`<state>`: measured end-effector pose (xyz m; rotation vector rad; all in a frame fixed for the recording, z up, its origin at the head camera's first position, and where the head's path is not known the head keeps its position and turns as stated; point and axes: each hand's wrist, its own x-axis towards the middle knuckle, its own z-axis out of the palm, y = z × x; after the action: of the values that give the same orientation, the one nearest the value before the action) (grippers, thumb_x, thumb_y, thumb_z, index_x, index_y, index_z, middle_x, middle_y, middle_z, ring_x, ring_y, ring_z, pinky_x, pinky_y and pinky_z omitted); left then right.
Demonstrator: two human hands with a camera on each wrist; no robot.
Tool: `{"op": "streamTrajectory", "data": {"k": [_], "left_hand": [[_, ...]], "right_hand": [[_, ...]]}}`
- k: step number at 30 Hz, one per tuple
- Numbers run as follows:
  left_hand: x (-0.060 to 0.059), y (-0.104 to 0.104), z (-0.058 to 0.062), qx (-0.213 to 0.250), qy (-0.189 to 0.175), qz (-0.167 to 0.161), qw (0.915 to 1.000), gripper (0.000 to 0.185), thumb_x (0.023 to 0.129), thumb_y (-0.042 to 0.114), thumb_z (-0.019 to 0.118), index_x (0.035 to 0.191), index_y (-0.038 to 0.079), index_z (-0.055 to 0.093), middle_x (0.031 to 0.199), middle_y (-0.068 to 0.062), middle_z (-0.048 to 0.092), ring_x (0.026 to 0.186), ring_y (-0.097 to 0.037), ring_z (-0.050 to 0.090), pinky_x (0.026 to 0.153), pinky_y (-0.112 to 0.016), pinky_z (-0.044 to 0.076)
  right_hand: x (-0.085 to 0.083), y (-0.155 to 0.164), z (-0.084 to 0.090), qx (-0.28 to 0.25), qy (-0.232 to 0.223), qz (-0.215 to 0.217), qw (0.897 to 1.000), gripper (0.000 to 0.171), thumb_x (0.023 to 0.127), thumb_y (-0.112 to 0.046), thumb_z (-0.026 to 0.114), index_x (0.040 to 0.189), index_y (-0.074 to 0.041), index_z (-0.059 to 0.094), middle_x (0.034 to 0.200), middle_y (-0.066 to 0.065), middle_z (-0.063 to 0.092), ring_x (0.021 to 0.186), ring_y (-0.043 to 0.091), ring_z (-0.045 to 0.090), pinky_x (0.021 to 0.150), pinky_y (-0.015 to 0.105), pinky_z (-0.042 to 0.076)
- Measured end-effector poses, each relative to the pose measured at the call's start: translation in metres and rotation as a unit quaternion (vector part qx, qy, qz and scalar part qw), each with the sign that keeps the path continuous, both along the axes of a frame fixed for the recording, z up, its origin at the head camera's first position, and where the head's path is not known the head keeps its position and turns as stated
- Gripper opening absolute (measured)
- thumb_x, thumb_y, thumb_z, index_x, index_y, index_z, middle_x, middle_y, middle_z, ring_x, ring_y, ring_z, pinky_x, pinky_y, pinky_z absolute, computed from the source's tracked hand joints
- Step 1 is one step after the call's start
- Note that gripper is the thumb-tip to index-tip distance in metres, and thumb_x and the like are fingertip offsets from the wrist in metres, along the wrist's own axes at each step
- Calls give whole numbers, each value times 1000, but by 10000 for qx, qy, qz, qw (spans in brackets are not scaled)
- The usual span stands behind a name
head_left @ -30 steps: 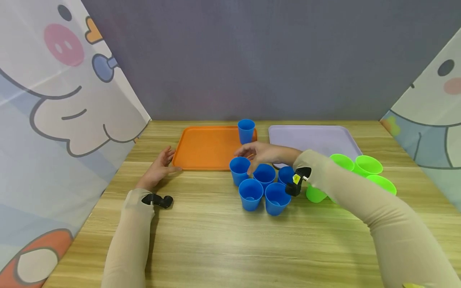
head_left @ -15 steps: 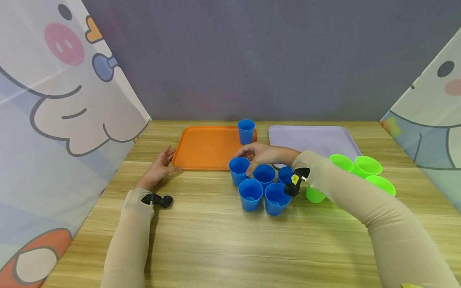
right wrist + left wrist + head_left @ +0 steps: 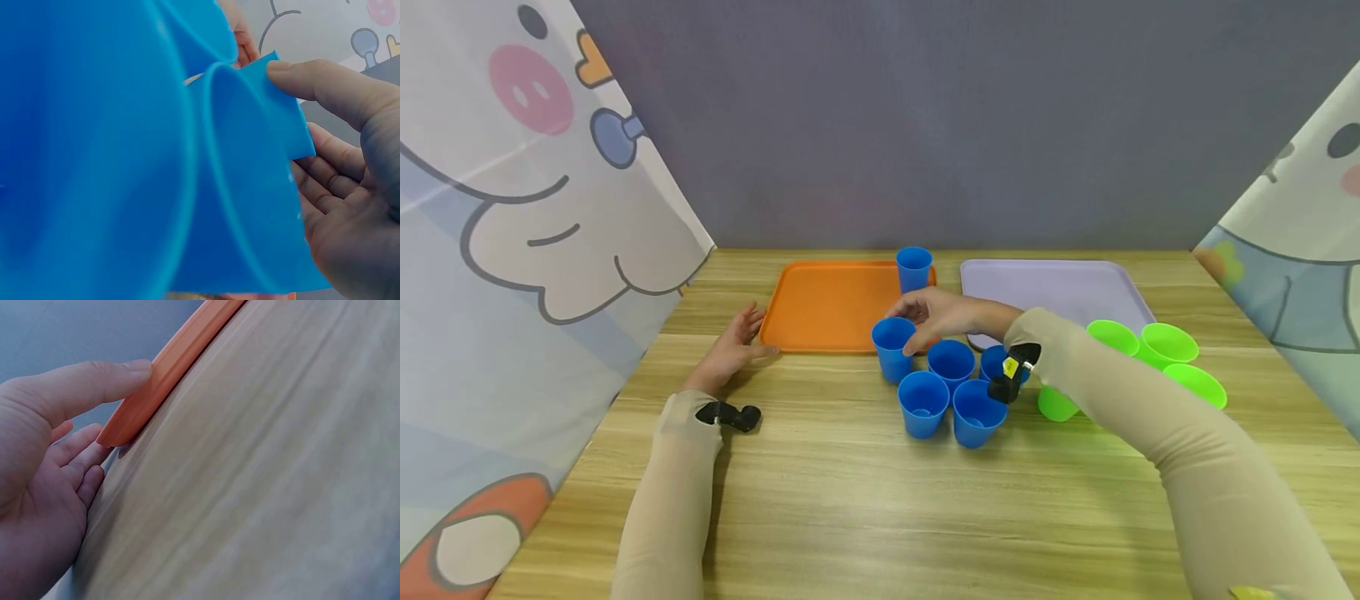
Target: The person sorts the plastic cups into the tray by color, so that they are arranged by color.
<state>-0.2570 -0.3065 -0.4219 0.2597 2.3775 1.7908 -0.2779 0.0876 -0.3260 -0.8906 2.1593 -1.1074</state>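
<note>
Blue cup gripped at tray edge; left hand steadying orange tray.

Head view: right hand point(image 3: 943, 314) curled round a blue cup point(image 3: 891, 348), the leftmost of the blue cups point(image 3: 947, 392) clustered on the wooden table point(image 3: 850, 492), just beside the orange tray point(image 3: 827, 304). Left hand point(image 3: 730, 350) flat at the tray's near left corner. One more blue cup point(image 3: 913, 268) on the tray; lilac tray point(image 3: 1052, 287) and green cups point(image 3: 1150, 358) to the right.
Left wrist view: left hand point(image 3: 47, 462) relaxed, thumb on the orange tray point(image 3: 165, 369) rim, holding nothing.
Right wrist view: right hand point(image 3: 344, 181) grips the blue cup point(image 3: 250, 187), thumb on its rim, fingers behind.

lilac tray point(image 3: 1060, 287), green cups point(image 3: 1165, 343)
</note>
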Motion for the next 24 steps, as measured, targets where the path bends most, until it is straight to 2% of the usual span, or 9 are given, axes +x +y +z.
{"op": "streamTrajectory", "data": {"k": [10,24], "left_hand": [[-1,-1,0,-33,29,-19,10000,103,89,-10,66,157,1,-10,163,-24,10,149,-38,12,120,-52,12],[-2,1,-2,-45,68,65,9999,103,88,-10,67,157,1,-7,162,-25,12,149,-40,13,120,-52,11]], "right_hand": [[-8,-15,10,-175,84,-57,9998,56,79,-5,81,129,4,57,122,13,63,118,29,55,107,43,42],[-28,-34,18,-329,190,-800,9961,55,79,-7,82,129,1,60,121,13,64,112,27,60,99,36,50]]}}
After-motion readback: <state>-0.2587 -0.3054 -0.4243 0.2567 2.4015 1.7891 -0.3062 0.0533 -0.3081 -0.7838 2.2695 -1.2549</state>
